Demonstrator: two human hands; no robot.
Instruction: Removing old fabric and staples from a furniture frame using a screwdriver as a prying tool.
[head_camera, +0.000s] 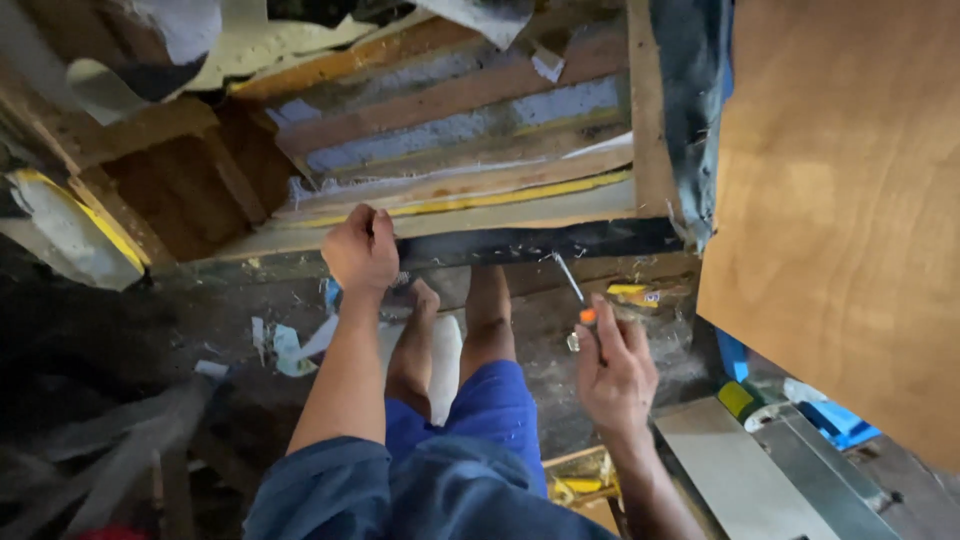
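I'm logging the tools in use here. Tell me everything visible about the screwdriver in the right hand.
The screwdriver has a thin, pale metal shaft and an orange collar where it meets the handle. The right hand hides the handle. It slants up and left, its tip close to the black strip on the wooden frame's edge; whether they touch is unclear.

— How is the left hand (361, 250) posed?
— Arm stretched forward, fingers curled into a fist.
— And the right hand (614, 372)?
— Lower, nearer the body, fingers closed in a grip.
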